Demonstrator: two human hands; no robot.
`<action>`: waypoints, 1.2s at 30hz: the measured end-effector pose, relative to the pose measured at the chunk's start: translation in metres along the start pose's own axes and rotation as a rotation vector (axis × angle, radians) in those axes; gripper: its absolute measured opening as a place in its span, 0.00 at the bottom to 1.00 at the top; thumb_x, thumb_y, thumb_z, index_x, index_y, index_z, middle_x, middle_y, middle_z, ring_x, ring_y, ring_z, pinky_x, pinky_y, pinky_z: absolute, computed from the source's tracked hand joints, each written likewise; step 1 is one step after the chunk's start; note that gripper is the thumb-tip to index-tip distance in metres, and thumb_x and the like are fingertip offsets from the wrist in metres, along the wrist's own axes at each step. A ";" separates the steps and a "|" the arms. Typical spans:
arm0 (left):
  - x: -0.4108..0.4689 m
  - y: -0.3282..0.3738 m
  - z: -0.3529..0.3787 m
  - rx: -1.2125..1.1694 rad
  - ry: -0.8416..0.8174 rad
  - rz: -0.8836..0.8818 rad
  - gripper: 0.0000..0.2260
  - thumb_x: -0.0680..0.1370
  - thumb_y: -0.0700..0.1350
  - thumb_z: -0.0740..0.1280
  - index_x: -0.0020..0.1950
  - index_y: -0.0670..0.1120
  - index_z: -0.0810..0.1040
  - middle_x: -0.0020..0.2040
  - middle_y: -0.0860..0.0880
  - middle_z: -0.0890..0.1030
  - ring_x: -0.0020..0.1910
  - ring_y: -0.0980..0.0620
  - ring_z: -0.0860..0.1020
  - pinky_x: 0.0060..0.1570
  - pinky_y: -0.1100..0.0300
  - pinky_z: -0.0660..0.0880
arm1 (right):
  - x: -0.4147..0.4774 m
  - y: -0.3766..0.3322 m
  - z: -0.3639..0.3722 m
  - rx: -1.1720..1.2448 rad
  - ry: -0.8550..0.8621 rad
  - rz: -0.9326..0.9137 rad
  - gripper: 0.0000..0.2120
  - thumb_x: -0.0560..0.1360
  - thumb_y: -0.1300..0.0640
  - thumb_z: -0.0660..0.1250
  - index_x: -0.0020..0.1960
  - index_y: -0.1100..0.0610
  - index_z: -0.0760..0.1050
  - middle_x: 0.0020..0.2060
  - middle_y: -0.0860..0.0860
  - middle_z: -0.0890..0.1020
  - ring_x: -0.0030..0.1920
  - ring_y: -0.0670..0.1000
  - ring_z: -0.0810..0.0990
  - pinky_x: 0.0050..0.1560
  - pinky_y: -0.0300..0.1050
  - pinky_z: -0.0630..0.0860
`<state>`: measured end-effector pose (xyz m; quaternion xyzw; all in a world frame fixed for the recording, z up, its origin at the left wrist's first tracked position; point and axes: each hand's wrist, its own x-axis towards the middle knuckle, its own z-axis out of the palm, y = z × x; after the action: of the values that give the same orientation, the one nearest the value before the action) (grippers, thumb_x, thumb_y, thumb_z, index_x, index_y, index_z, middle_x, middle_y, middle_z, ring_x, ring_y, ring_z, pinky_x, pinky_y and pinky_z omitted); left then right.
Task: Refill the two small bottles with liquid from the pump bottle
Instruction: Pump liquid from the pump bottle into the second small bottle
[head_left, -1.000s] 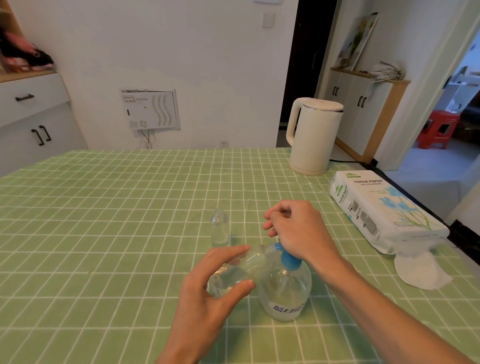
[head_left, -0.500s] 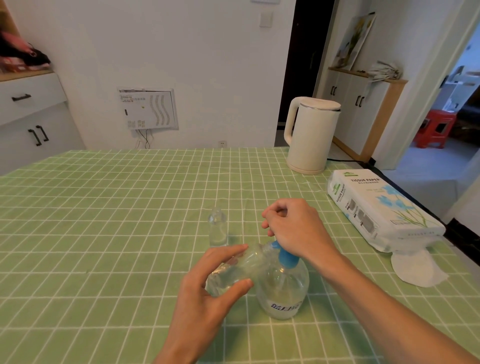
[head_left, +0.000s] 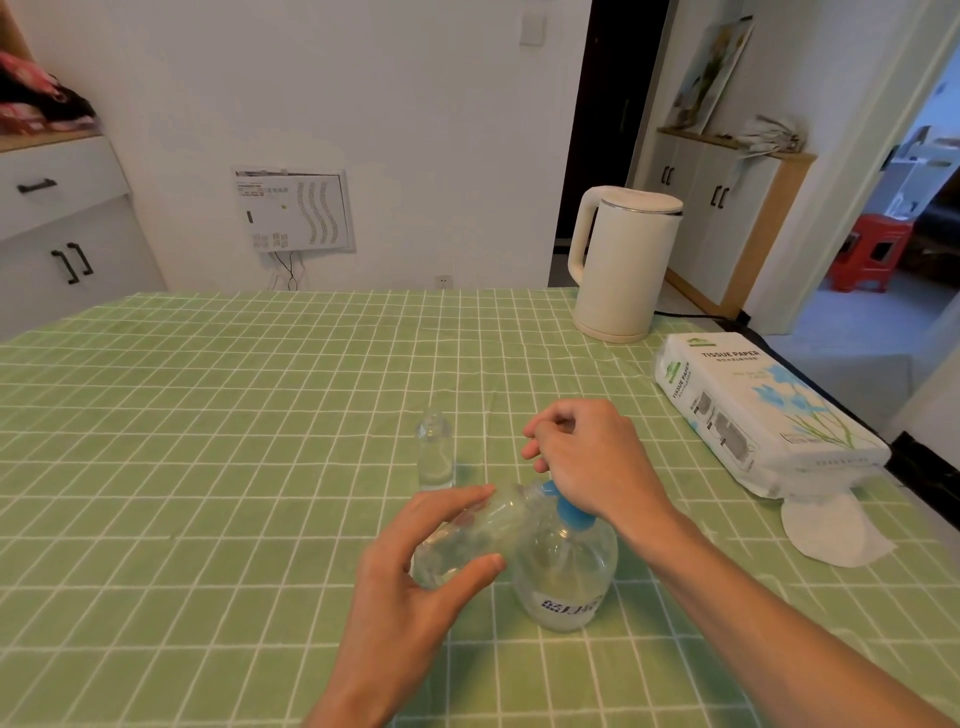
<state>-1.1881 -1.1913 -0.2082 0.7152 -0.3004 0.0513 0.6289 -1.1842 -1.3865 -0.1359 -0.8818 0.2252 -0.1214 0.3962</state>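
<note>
A clear pump bottle with a blue pump collar stands on the green checked tablecloth near the front middle. My right hand sits on top of its pump head, fingers curled over it. My left hand grips a small clear bottle, tilted with its mouth toward the pump's nozzle; liquid shows inside it. A second small clear bottle stands upright just behind, apart from both hands.
A white electric kettle stands at the table's far right. A pack of tissue paper lies along the right edge with a loose white tissue in front of it. Cabinets line the walls.
Both hands keep their hold; the right hand has barely shifted on the pump head. The view has drifted slightly.
</note>
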 end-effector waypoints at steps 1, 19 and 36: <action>0.000 0.000 0.000 0.004 0.002 -0.001 0.21 0.70 0.44 0.79 0.63 0.58 0.84 0.59 0.56 0.86 0.61 0.55 0.83 0.59 0.75 0.71 | 0.000 0.000 0.000 0.000 0.002 0.001 0.14 0.86 0.55 0.65 0.44 0.49 0.84 0.40 0.42 0.89 0.44 0.45 0.88 0.55 0.58 0.87; 0.002 0.007 0.000 -0.014 0.007 -0.005 0.22 0.70 0.43 0.79 0.62 0.60 0.84 0.59 0.54 0.86 0.60 0.55 0.83 0.58 0.75 0.71 | 0.002 -0.005 -0.004 -0.022 0.010 0.008 0.13 0.83 0.54 0.64 0.46 0.55 0.86 0.38 0.47 0.90 0.43 0.53 0.90 0.52 0.62 0.88; 0.001 0.006 0.001 -0.001 0.013 -0.022 0.25 0.71 0.37 0.81 0.61 0.62 0.84 0.58 0.54 0.86 0.59 0.55 0.83 0.57 0.75 0.72 | 0.002 -0.006 -0.007 -0.064 -0.018 -0.001 0.14 0.83 0.53 0.64 0.46 0.55 0.86 0.40 0.50 0.90 0.45 0.57 0.90 0.52 0.63 0.88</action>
<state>-1.1905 -1.1927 -0.2031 0.7178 -0.2884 0.0487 0.6319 -1.1835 -1.3882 -0.1270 -0.8951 0.2249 -0.1062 0.3699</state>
